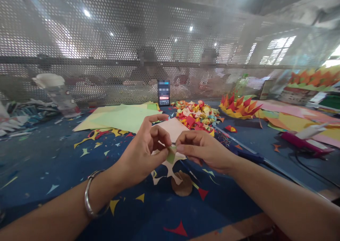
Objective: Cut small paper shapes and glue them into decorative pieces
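Note:
Between my two hands is a small green piece of paper (171, 156), pinched at its edges. My left hand (147, 147) grips its left side with thumb and forefinger. From the right, my right hand (204, 150) pinches its upper corner, fingers curled. Just behind and below lies a pale pink sheet (174, 127) with curved cut-outs along its near edge. A round brown disc (182, 185) rests on the blue tabletop under that sheet's ragged edge. Part of the green paper is covered by my fingertips.
Behind my hands are a heap of small folded papers (198, 115), pale green sheets (127, 115) and a phone (164, 94). A pointed paper ornament (239, 106), a magenta device (305, 143) and long-handled scissors (247, 154) lie right. A lidded cup (60, 95) stands left; scraps litter the table.

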`<action>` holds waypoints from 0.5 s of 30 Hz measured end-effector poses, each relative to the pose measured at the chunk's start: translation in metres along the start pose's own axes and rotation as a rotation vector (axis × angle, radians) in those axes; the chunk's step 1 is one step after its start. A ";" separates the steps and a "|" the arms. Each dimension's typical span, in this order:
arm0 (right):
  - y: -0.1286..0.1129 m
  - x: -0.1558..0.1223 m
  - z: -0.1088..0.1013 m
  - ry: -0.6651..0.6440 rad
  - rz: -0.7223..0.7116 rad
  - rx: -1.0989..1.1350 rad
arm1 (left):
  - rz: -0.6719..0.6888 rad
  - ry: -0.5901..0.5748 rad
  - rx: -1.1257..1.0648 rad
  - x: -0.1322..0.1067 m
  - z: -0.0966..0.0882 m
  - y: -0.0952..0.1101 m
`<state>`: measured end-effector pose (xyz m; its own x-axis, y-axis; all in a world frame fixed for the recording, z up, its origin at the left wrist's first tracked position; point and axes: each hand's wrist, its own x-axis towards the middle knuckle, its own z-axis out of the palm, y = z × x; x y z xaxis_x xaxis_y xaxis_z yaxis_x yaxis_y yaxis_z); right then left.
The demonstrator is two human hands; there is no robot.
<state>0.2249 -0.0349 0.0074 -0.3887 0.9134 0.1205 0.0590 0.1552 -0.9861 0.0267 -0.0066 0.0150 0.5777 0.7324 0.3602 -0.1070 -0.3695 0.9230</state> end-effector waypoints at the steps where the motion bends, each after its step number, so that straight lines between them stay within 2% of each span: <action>1: 0.000 0.000 0.000 -0.007 0.003 0.014 | -0.007 -0.008 -0.013 0.000 0.000 0.000; 8: 0.000 0.001 -0.002 -0.029 0.000 0.031 | -0.086 -0.050 -0.098 0.001 -0.006 -0.002; 15: -0.003 0.000 -0.001 0.035 -0.035 -0.069 | -0.204 -0.038 -0.145 0.001 -0.005 0.001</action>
<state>0.2261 -0.0350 0.0104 -0.3590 0.9195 0.1600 0.1098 0.2118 -0.9711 0.0228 -0.0034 0.0175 0.6288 0.7606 0.1618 -0.0988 -0.1282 0.9868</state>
